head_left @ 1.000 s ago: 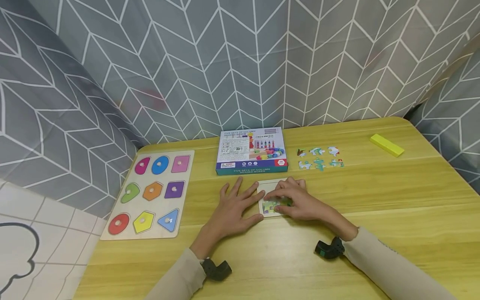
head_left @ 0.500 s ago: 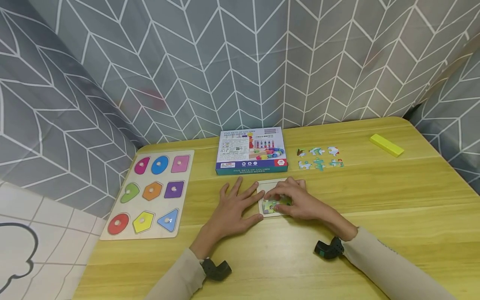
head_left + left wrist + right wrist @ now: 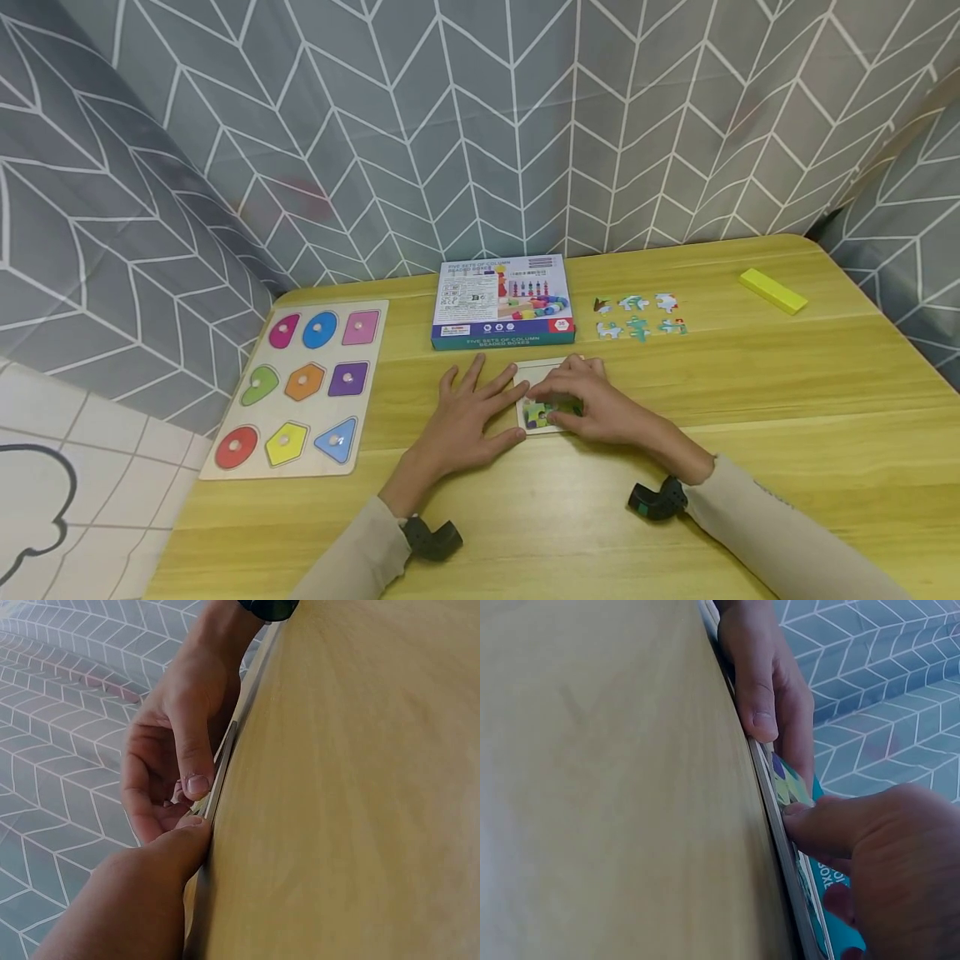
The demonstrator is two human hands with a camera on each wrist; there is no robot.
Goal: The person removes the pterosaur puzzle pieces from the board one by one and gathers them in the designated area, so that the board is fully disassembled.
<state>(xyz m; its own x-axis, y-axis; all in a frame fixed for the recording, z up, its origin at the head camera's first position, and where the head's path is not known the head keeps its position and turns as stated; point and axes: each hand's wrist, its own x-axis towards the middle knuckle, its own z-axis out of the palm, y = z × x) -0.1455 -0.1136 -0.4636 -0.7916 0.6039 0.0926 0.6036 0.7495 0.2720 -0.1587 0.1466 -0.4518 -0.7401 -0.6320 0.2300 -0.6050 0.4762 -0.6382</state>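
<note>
A small puzzle tray (image 3: 529, 372) with a pale rim lies in front of me in the head view. My left hand (image 3: 467, 423) is spread flat at its left side, fingertips and thumb touching the rim. Over the tray's right part, my right hand (image 3: 600, 407) bends its thumb and index finger onto a green jigsaw piece (image 3: 537, 414) at the lower left. The right wrist view shows this piece tilted up beside the right thumb (image 3: 799, 817), near the left thumb (image 3: 762, 724). Much of the tray's inside is hidden under the right hand.
Several loose jigsaw pieces (image 3: 637, 327) lie in two rows behind the right hand. A bead-set box (image 3: 502, 312) is just behind the tray. On the left rests a knobbed shape board (image 3: 296, 433); a yellow block (image 3: 773, 291) sits far right. A grey patterned curtain (image 3: 480, 125) hangs behind the table.
My right hand has shifted slightly left, and the green piece under its fingers has tipped up and shows more brightly. The left hand stays in place.
</note>
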